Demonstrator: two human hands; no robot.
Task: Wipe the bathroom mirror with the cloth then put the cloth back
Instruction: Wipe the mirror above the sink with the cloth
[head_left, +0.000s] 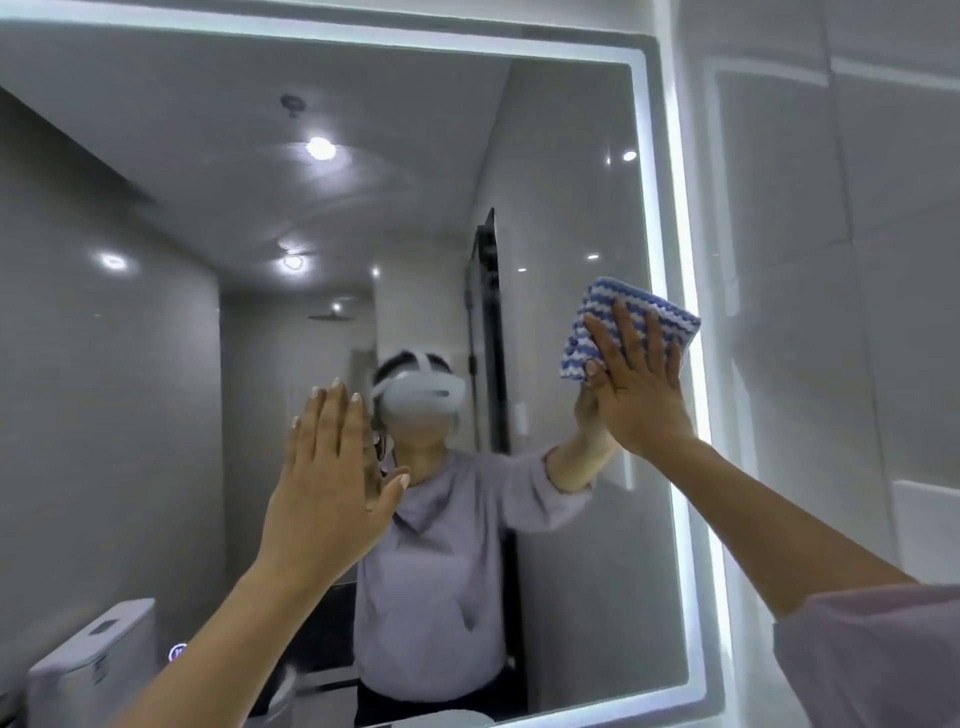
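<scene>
Mirror (260, 208) fills most of the head view, and a bright white light strip (670, 208) runs along its top and right edge. On the right of it stands a pale tiled wall (841, 260).

The right hand (636, 384) is flat and open, with the fingers (621, 332) spread and pointing up. It presses a cloth (618, 306) against the glass near the right edge of the mirror, about at the middle height. The cloth is folded and has blue and white wavy stripes; its right corner reaches over the light strip. The hand covers the lower part of the cloth, and the upper part shows above the fingertips. A lilac sleeve (872, 660) covers the right arm near the lower right corner.

The left hand (332, 483) is also raised, flat and open, fingers together and pointing up, thumb out to the right. It holds nothing. It is not possible to tell whether it touches the glass or only stays in front of it.

In the glass, the reflection shows the person in a lilac top with a white headset, some ceiling lamps (319, 148) and a white toilet tank (98, 649) at the lower left.
</scene>
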